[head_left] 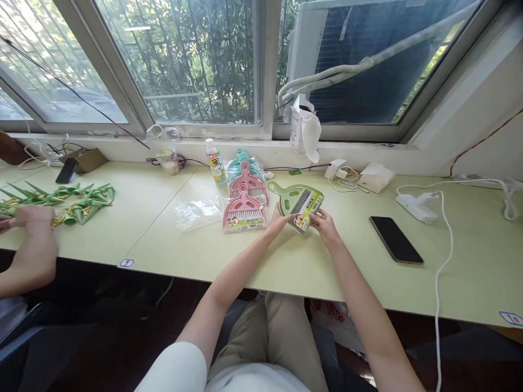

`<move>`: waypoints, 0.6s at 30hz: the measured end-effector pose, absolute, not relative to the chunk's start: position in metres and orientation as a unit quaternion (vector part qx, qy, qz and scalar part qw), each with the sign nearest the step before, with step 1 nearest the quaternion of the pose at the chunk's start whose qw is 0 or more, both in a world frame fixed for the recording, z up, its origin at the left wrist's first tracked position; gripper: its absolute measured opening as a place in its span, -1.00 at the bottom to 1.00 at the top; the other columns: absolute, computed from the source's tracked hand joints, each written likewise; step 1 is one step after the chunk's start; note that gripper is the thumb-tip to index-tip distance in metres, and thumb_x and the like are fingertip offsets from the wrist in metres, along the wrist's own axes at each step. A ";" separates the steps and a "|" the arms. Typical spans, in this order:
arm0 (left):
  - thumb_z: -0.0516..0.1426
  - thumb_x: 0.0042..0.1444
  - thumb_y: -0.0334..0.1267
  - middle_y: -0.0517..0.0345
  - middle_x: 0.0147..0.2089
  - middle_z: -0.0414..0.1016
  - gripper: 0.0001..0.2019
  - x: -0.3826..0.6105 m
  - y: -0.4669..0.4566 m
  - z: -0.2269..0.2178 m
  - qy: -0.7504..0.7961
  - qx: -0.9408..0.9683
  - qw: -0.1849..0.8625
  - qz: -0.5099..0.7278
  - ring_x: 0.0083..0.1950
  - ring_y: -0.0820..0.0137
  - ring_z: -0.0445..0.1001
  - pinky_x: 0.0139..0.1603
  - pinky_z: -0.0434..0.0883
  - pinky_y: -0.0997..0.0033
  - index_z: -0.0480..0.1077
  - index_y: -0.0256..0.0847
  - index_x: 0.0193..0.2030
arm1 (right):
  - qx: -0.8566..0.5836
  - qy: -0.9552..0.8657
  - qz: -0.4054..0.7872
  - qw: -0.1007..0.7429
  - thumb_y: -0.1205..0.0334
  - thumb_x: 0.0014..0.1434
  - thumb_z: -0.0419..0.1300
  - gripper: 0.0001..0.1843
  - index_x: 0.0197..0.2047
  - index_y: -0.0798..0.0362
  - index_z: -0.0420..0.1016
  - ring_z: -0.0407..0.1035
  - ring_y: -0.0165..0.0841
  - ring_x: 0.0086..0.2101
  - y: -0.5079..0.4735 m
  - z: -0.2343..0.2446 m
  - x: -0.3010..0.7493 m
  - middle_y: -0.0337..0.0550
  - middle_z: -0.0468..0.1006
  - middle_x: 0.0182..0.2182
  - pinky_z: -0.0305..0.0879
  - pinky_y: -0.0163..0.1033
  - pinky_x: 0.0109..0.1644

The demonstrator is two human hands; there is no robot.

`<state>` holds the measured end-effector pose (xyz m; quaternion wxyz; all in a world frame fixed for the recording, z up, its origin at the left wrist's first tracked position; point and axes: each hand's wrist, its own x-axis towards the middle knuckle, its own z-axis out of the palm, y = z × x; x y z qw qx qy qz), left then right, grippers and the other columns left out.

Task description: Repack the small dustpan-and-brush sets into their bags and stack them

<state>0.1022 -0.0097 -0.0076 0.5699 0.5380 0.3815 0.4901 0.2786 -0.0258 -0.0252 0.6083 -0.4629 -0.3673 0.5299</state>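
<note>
A green mini dustpan-and-brush set with a printed paper label lies on the pale green table. My left hand grips its lower left edge, and my right hand pinches the label's right end. Just to the left lies a pink set, and behind it a stack of pink and teal sets. An empty clear plastic bag lies left of the pink set.
A black phone lies to the right, beside a white charger and cable. A drink bottle stands at the back. At far left, another person's hand rests by several green cone-shaped items.
</note>
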 end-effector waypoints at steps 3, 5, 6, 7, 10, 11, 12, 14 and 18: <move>0.21 0.05 -0.18 -0.17 0.33 0.13 -0.25 0.089 -0.023 0.009 0.373 0.576 0.542 0.486 0.26 0.13 0.25 0.23 0.24 0.15 -0.03 -0.18 0.33 | -0.452 -0.361 0.530 0.620 0.17 -0.23 0.45 -0.50 -0.17 0.05 0.46 0.52 -0.32 -0.37 -0.026 -0.027 0.283 -0.15 0.62 -0.30 0.50 -0.23 -0.28; 0.13 0.13 -0.18 -0.14 0.38 0.01 -0.35 0.061 -0.030 0.024 0.405 0.602 0.466 0.506 0.29 0.15 0.21 0.23 0.23 0.16 -0.02 -0.13 0.33 | -0.447 -0.352 0.528 0.631 0.17 -0.24 0.47 -0.49 -0.18 0.05 0.46 0.52 -0.32 -0.39 -0.025 -0.028 0.285 -0.15 0.63 -0.30 0.51 -0.23 -0.30; 0.10 0.15 -0.21 -0.09 0.39 -0.02 -0.40 0.039 -0.032 0.032 0.421 0.623 0.397 0.526 0.32 0.17 0.17 0.25 0.19 0.18 0.01 -0.10 0.32 | -0.443 -0.347 0.528 0.636 0.17 -0.25 0.47 -0.48 -0.18 0.05 0.46 0.52 -0.32 -0.39 -0.025 -0.029 0.286 -0.15 0.63 -0.31 0.51 -0.22 -0.30; 0.09 0.15 -0.25 -0.04 0.38 0.01 -0.44 0.013 -0.032 0.040 0.447 0.648 0.306 0.536 0.34 0.19 0.12 0.29 0.14 0.18 0.06 -0.09 0.29 | -0.439 -0.342 0.529 0.641 0.17 -0.26 0.48 -0.49 -0.19 0.05 0.46 0.52 -0.31 -0.38 -0.025 -0.029 0.286 -0.15 0.63 -0.31 0.51 -0.22 -0.28; -0.01 0.15 -0.39 -0.02 0.27 0.21 -0.58 -0.083 -0.027 0.056 0.572 0.664 0.070 0.476 0.33 0.21 0.12 0.33 0.05 0.14 0.23 -0.12 0.17 | -0.426 -0.329 0.533 0.652 0.18 -0.25 0.47 -0.50 -0.20 0.05 0.47 0.53 -0.29 -0.36 -0.024 -0.030 0.286 -0.14 0.63 -0.30 0.51 -0.20 -0.26; -0.03 0.13 -0.44 -0.03 0.22 0.27 -0.58 -0.115 -0.024 0.058 0.620 0.665 0.030 0.415 0.29 0.19 0.18 0.31 0.07 0.10 0.27 -0.13 0.14 | -0.425 -0.326 0.534 0.654 0.18 -0.25 0.47 -0.51 -0.20 0.04 0.47 0.53 -0.29 -0.36 -0.024 -0.030 0.285 -0.14 0.63 -0.29 0.52 -0.20 -0.27; -0.02 0.11 -0.46 -0.04 0.18 0.32 -0.59 -0.146 -0.023 0.057 0.657 0.675 0.019 0.336 0.24 0.16 0.23 0.28 0.10 0.07 0.31 -0.12 0.09 | -0.424 -0.323 0.534 0.656 0.19 -0.25 0.46 -0.51 -0.20 0.03 0.47 0.53 -0.29 -0.36 -0.024 -0.030 0.285 -0.14 0.63 -0.29 0.52 -0.21 -0.28; 0.07 0.04 -0.41 0.01 0.10 0.40 -0.66 -0.196 -0.022 0.051 0.685 0.706 0.072 0.166 0.14 0.16 0.33 0.18 0.21 0.14 0.39 -0.10 -0.03 | -0.424 -0.318 0.536 0.657 0.21 -0.25 0.46 -0.53 -0.21 0.03 0.47 0.53 -0.30 -0.38 -0.023 -0.031 0.283 -0.16 0.63 -0.30 0.52 -0.22 -0.32; 0.23 -0.08 -0.15 0.10 0.10 0.41 -0.62 -0.241 -0.032 0.032 0.681 0.715 0.137 0.072 0.13 0.20 0.34 0.03 0.31 0.35 0.41 -0.02 -0.05 | -0.430 -0.325 0.540 0.647 0.21 -0.23 0.46 -0.55 -0.22 0.03 0.46 0.53 -0.31 -0.40 -0.023 -0.034 0.281 -0.16 0.63 -0.31 0.52 -0.23 -0.35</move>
